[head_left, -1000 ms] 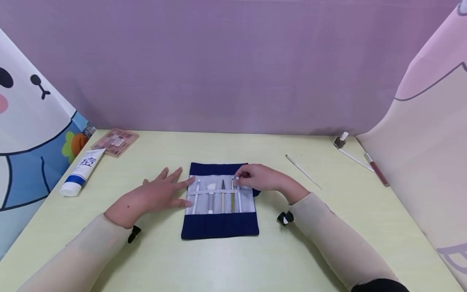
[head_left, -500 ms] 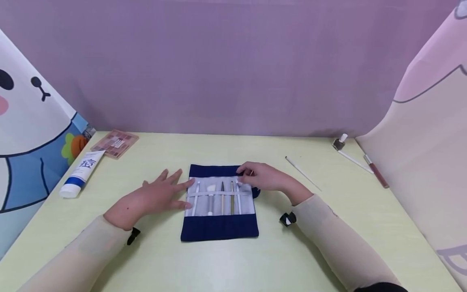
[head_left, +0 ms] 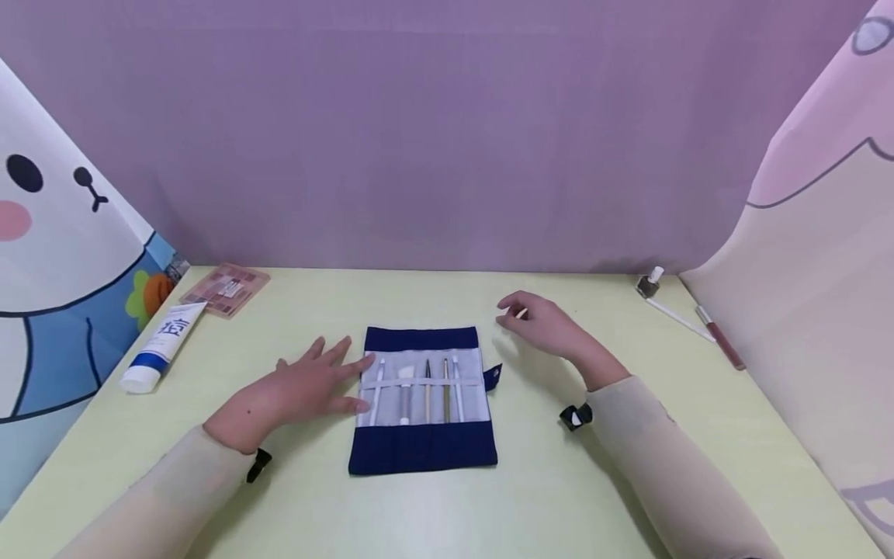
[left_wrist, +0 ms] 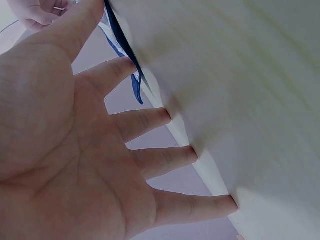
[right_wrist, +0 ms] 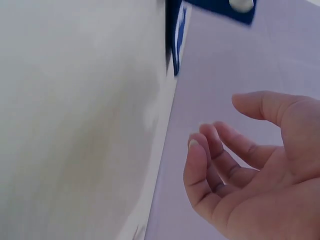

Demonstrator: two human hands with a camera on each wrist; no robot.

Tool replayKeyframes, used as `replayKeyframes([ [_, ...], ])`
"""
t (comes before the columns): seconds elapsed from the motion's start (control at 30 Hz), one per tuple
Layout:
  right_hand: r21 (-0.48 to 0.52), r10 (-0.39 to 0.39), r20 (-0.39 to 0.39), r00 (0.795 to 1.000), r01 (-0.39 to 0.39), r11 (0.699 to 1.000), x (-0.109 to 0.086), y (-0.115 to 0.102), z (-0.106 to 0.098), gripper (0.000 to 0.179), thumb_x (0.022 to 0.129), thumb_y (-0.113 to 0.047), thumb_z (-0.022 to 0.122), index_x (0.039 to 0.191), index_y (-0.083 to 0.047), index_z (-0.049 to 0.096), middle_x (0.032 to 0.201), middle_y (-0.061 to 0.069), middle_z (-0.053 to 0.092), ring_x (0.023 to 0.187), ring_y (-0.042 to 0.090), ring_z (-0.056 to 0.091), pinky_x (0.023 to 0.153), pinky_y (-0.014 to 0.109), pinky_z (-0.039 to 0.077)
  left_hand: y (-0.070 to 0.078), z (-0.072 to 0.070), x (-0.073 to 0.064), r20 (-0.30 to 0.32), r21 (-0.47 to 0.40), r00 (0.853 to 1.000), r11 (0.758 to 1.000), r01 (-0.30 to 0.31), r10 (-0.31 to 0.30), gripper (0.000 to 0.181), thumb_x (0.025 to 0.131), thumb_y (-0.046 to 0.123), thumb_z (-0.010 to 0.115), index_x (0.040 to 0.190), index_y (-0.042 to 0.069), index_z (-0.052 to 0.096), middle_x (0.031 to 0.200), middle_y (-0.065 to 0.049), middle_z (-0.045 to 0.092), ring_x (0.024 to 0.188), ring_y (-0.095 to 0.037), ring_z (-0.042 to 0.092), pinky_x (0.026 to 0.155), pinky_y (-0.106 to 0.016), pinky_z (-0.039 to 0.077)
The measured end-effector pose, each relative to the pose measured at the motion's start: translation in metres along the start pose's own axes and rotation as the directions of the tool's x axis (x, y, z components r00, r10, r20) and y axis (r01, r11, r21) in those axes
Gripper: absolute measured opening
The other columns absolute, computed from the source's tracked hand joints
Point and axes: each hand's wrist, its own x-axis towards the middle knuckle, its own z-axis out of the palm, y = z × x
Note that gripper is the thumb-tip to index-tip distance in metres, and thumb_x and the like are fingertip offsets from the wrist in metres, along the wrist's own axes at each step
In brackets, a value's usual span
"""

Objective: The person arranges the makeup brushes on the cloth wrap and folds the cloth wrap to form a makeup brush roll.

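Note:
A navy fabric brush roll [head_left: 422, 450] lies unrolled on the table, with a pale grey lining. Several slim tools sit under its elastic band, among them a white-headed brush [head_left: 406, 392], an olive-handled tool [head_left: 446, 392] and a white stick [head_left: 458, 392]. My left hand [head_left: 300, 392] rests with fingers spread, its thumb and index finger on the roll's left edge. In the left wrist view the other fingertips touch the table. My right hand [head_left: 541, 322] hovers right of the roll's top corner, fingers loosely bent, holding nothing. The snap strap [head_left: 493, 377] sticks out below it.
At the back left lie a white and blue tube [head_left: 164, 347] and a pinkish palette [head_left: 226, 289]. A small dark bottle [head_left: 648, 286], a white stick [head_left: 677, 318] and a brownish-red tube [head_left: 722, 339] are at the back right. A purple backdrop [head_left: 447, 155] stands behind the table.
My right hand has let go of the white stick at the roll's right side and moved right and away. It now covers the loose stick seen on the table earlier. The left hand stays put.

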Motion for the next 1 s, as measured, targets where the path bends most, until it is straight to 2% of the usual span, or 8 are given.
replayKeyframes([
  [0.17, 0.004, 0.053, -0.065, 0.996, -0.053, 0.999, 0.000, 0.019, -0.017, 0.044, 0.107, -0.027, 0.064, 0.143, -0.003, 0.062, 0.126, 0.016, 0.068, 0.111, 0.031, 0.067, 0.084, 0.034, 0.054, 0.000, 0.002, 0.000, 0.000, -0.003, 1.000, 1.000, 0.006, -0.006, 0.085, 0.097, 0.068, 0.063, 0.168, 0.030, 0.036, 0.177, -0.027, 0.019, 0.156, -0.070, 0.014, 0.096, -0.100, 0.025],
  [0.37, 0.011, 0.117, -0.072, 0.991, -0.117, 0.993, -0.001, 0.041, -0.036, 0.048, 0.106, -0.021, 0.064, 0.148, 0.001, 0.056, 0.140, 0.026, 0.062, 0.123, 0.040, 0.064, 0.094, 0.043, 0.057, -0.001, 0.003, 0.001, -0.012, 0.006, 1.000, 1.000, -0.003, 0.003, 0.084, 0.098, 0.068, 0.063, 0.168, 0.030, 0.037, 0.177, -0.027, 0.021, 0.156, -0.070, 0.016, 0.095, -0.099, 0.028],
  [0.47, 0.015, 0.146, -0.063, 0.987, -0.145, 0.989, -0.003, 0.051, -0.043, 0.049, 0.106, -0.019, 0.063, 0.150, 0.001, 0.054, 0.143, 0.027, 0.059, 0.126, 0.041, 0.062, 0.098, 0.046, 0.056, -0.002, 0.004, 0.001, -0.016, 0.007, 1.000, 1.000, -0.006, 0.006, 0.083, 0.099, 0.068, 0.062, 0.168, 0.030, 0.037, 0.177, -0.027, 0.021, 0.156, -0.069, 0.017, 0.095, -0.099, 0.028],
  [0.57, 0.025, 0.170, -0.042, 0.985, -0.169, 0.985, -0.006, 0.059, -0.047, 0.050, 0.105, -0.018, 0.061, 0.151, 0.000, 0.052, 0.142, 0.026, 0.058, 0.124, 0.038, 0.061, 0.097, 0.045, 0.054, -0.001, 0.004, 0.002, -0.012, 0.004, 1.000, 1.000, -0.004, 0.004, 0.083, 0.099, 0.067, 0.062, 0.168, 0.030, 0.036, 0.177, -0.026, 0.021, 0.156, -0.069, 0.017, 0.096, -0.099, 0.028],
  [0.77, 0.009, 0.204, 0.057, 0.977, -0.205, 0.979, -0.012, 0.069, -0.052, 0.053, 0.101, -0.012, 0.058, 0.152, -0.001, 0.050, 0.139, 0.024, 0.058, 0.118, 0.033, 0.060, 0.096, 0.042, 0.052, -0.002, 0.004, 0.001, -0.014, 0.008, 1.000, 1.000, -0.006, 0.006, 0.083, 0.099, 0.068, 0.062, 0.168, 0.030, 0.037, 0.177, -0.026, 0.021, 0.156, -0.069, 0.017, 0.096, -0.099, 0.028],
  [1.0, -0.041, 0.202, 0.086, 0.976, -0.199, 0.979, -0.013, 0.074, -0.054, 0.053, 0.097, -0.008, 0.059, 0.149, 0.002, 0.051, 0.136, 0.026, 0.060, 0.117, 0.034, 0.061, 0.101, 0.047, 0.053, -0.002, 0.004, 0.001, -0.023, 0.007, 1.000, 1.000, -0.014, 0.014, 0.083, 0.099, 0.068, 0.062, 0.168, 0.030, 0.037, 0.177, -0.027, 0.021, 0.155, -0.070, 0.017, 0.095, -0.099, 0.028],
])
